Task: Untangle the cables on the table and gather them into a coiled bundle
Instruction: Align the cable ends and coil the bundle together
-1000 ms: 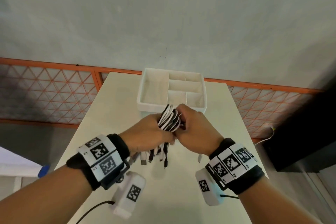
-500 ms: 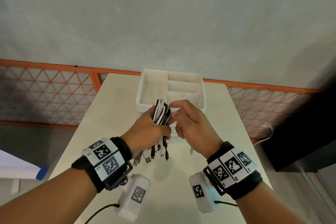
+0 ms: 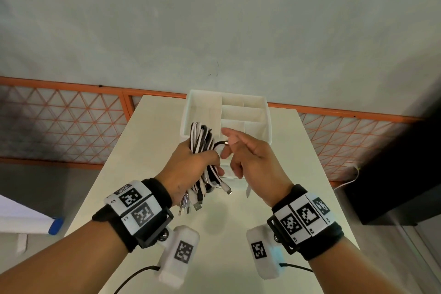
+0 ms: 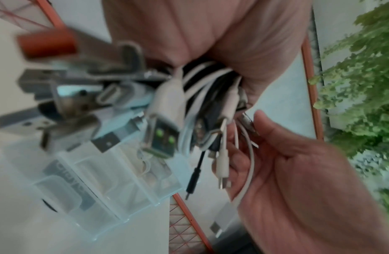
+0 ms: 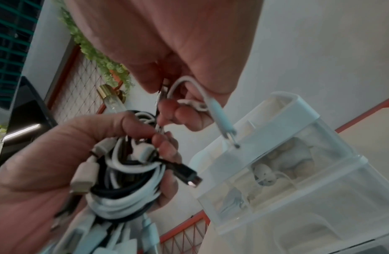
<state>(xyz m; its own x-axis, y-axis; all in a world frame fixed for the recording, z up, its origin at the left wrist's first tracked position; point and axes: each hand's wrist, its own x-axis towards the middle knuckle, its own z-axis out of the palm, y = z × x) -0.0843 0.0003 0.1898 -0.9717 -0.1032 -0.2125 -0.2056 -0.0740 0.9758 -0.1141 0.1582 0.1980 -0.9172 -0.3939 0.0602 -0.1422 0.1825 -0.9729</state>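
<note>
My left hand (image 3: pixel 191 166) grips a bundle of black and white cables (image 3: pixel 201 137), held upright above the table in front of the box. Several plug ends (image 3: pixel 200 199) hang below the fist, and the left wrist view shows these plug ends (image 4: pixel 165 123) up close. My right hand (image 3: pixel 247 153) is just right of the bundle. Its thumb and forefinger pinch a black cable end with a metal tip (image 3: pixel 225 143). Its lower fingers curl round a white cable (image 5: pixel 211 104), whose plug (image 3: pixel 248 192) dangles below the hand.
A white compartmented organizer box (image 3: pixel 267 112) stands on the pale table (image 3: pixel 148 141) right behind the hands; small items show through its translucent wall (image 5: pixel 297 189). An orange lattice fence (image 3: pixel 59 122) runs behind the table. A dark cabinet (image 3: pixel 393 174) stands at the right.
My right hand has come off the bundle and moved a little right, drawing a black cable end out with it. The left hand has raised the bundle closer to the box.
</note>
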